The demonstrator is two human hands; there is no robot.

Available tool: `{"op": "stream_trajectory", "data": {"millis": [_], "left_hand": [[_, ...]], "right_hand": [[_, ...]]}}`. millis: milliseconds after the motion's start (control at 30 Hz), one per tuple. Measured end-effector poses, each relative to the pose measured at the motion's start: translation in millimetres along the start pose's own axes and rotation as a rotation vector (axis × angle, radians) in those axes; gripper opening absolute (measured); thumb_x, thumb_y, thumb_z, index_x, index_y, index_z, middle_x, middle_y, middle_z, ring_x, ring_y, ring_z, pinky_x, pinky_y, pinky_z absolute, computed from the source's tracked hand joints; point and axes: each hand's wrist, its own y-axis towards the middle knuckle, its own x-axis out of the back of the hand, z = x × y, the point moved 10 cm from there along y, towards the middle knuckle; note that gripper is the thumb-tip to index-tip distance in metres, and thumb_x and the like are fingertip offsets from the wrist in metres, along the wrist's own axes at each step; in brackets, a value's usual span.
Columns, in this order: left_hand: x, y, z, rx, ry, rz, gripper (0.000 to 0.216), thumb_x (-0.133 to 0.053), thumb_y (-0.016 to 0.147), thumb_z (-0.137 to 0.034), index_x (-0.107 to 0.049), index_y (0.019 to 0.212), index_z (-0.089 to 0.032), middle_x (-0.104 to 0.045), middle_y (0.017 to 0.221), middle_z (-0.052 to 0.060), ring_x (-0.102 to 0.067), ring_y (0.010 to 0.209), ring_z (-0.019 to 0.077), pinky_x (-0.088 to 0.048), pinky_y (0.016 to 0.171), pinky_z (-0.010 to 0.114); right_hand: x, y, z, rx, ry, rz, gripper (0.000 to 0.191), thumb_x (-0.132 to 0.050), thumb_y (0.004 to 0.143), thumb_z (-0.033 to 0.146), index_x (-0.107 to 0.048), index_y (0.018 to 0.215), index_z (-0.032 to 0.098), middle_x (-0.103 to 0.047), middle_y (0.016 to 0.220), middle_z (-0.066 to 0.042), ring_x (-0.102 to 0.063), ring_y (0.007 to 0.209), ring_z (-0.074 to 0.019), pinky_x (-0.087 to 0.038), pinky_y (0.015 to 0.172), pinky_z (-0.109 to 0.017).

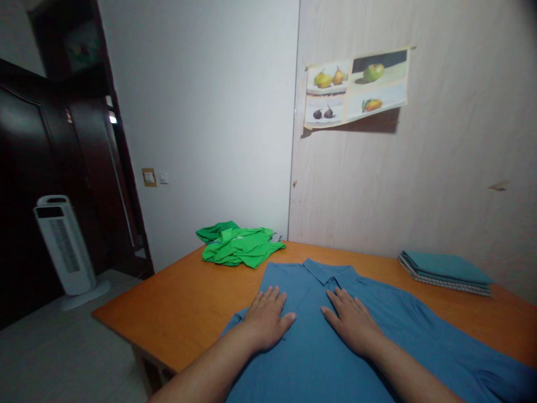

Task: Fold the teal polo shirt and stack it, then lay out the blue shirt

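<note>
A blue collared shirt lies spread front-up on the orange table, its collar toward the wall. My left hand rests flat on the chest of the shirt at the left, fingers stretched out and thumb apart. On the other side of the buttoned front, just below the collar, my right hand also lies flat with its fingers extended. One sleeve reaches out to the right. At the left, the shirt's edge is partly hidden behind my left forearm.
Crumpled green clothes lie at the table's back left. A folded stack of cloth sits at the back right. The wooden table meets the wall behind. A white tower fan stands on the floor at the left.
</note>
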Motion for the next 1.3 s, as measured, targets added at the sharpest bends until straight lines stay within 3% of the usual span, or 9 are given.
{"op": "stream_trajectory", "data": {"millis": [500,800,933,1067,1200,1300], "left_hand": [[-6.8,9.5,1.1,-0.023,0.102,-0.027,0.085,-0.017,0.094,-0.075,-0.032,0.156,-0.019,-0.022,0.163,0.012,-0.014,0.152,0.0312,-0.011,0.123,0.056],[-3.8,8.7,-1.8,-0.019,0.113,-0.030,0.084,-0.019,0.094,-0.074,-0.032,0.156,-0.019,-0.022,0.163,0.012,-0.014,0.152,0.0321,-0.010,0.122,0.056],[-2.1,8.4,-2.8,-0.017,0.101,-0.035,0.084,-0.020,0.094,-0.073,-0.034,0.156,-0.018,-0.023,0.163,0.012,-0.015,0.152,0.0320,-0.011,0.122,0.056],[-3.8,9.6,-2.0,-0.026,0.084,-0.041,0.084,-0.021,0.093,-0.074,-0.033,0.156,-0.019,-0.023,0.163,0.012,-0.015,0.152,0.0323,-0.011,0.122,0.057],[-5.1,10.0,-0.9,-0.016,0.088,-0.035,0.084,-0.021,0.094,-0.073,-0.033,0.156,-0.018,-0.023,0.163,0.013,-0.014,0.152,0.0320,-0.010,0.122,0.056],[-4.9,9.8,-0.7,-0.006,0.093,-0.036,0.083,-0.021,0.094,-0.073,-0.034,0.156,-0.019,-0.022,0.163,0.012,-0.015,0.152,0.0315,-0.010,0.122,0.056]], "right_hand": [[7.4,-3.2,7.7,-0.032,0.020,0.080,0.077,-0.026,0.096,0.065,-0.033,0.156,0.018,-0.023,0.164,-0.012,-0.017,0.152,-0.0284,-0.010,0.122,-0.047],[13.3,-4.1,7.9,-0.016,0.117,0.041,0.075,-0.034,0.095,0.065,-0.036,0.155,0.018,-0.027,0.163,-0.012,-0.019,0.152,-0.0287,-0.010,0.122,-0.048],[29.9,-1.5,-12.5,-0.039,0.432,-0.121,0.076,-0.035,0.095,0.063,-0.045,0.149,0.011,-0.042,0.155,-0.015,-0.032,0.147,-0.0261,-0.021,0.122,-0.042],[40.7,0.5,-52.1,-0.146,0.722,-0.253,0.073,-0.017,0.099,0.059,-0.046,0.149,0.016,-0.050,0.150,-0.011,-0.049,0.137,-0.0217,-0.039,0.113,-0.038],[39.4,2.6,-72.3,-0.213,0.783,-0.276,0.076,-0.008,0.099,0.057,-0.046,0.148,0.013,-0.061,0.139,-0.014,-0.061,0.124,-0.0242,-0.050,0.103,-0.039],[41.1,3.1,-64.2,-0.154,0.662,-0.287,0.073,-0.017,0.098,0.058,-0.056,0.140,0.013,-0.063,0.137,-0.013,-0.058,0.127,-0.0254,-0.045,0.108,-0.040]]}}
